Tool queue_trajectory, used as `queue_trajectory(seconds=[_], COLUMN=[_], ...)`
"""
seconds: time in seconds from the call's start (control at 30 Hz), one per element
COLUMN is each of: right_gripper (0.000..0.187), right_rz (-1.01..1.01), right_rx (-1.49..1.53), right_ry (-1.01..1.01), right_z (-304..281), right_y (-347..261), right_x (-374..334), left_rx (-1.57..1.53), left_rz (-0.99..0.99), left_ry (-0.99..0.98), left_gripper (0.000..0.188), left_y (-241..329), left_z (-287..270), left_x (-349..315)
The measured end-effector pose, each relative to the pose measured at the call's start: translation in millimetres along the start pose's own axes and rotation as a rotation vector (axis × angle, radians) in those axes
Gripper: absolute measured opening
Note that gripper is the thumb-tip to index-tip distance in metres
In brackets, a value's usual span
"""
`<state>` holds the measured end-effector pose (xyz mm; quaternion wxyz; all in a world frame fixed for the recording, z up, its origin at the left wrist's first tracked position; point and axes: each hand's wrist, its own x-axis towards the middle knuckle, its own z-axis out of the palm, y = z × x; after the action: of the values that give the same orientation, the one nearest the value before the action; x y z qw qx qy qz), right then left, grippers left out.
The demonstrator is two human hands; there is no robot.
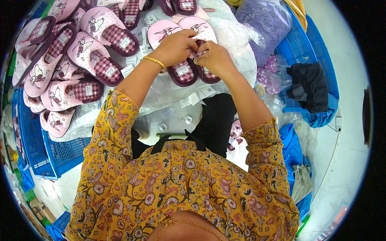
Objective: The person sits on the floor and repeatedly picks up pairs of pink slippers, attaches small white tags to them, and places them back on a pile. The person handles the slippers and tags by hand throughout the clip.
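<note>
A pair of pink slippers with a printed figure on the toes and dark red checked insoles lies before me, toes pointing away. Across the left slipper (160, 29) reaches my left hand (175, 48), its fingers closed near the inner edge of the right slipper (206, 28). My right hand (215, 58) pinches at that slipper's opening, its fingertips almost meeting those of the left. Whatever is between the fingers is too small and covered to make out. Pale labels show on both heels.
Many similar slippers (96, 56) are heaped at the left on a plastic-covered surface (155, 90). Loose paper tags (193, 98) lie at its near edge. Blue crates (68, 154) stand left and right. A bag of purple fluffy material (263, 28) and black cloth (309, 86) sit at the right.
</note>
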<state>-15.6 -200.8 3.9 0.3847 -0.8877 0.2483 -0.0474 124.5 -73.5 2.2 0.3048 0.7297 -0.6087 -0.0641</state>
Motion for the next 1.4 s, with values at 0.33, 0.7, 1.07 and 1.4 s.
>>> queue_trajectory(seconds=[0.33,0.7,1.07,1.4], right_gripper=[0.038,0.022,0.009,0.019], right_rz=[-0.013,0.147,0.090,-0.087], right_rx=[0.013,0.377,0.934,0.835], right_ry=[0.124,0.049,-0.020,-0.050], right_z=[10.0,2.0,6.6,11.9], right_y=[0.3,-14.6,4.4,-4.6], right_x=[-1.6,-13.9,-10.8,-15.5], left_rx=[0.188,0.327,0.255,0.122], left_rz=[0.025,0.053,0.113,0.215], left_ry=[-0.021,-0.110,-0.003,0.182], left_gripper=[0.016,0.014,0.019,0.013], left_y=[5.4,20.5,51.1,34.4], left_z=[-0.9,-5.4,-33.5,-27.6], left_x=[5.8,8.4,-2.9,-23.5])
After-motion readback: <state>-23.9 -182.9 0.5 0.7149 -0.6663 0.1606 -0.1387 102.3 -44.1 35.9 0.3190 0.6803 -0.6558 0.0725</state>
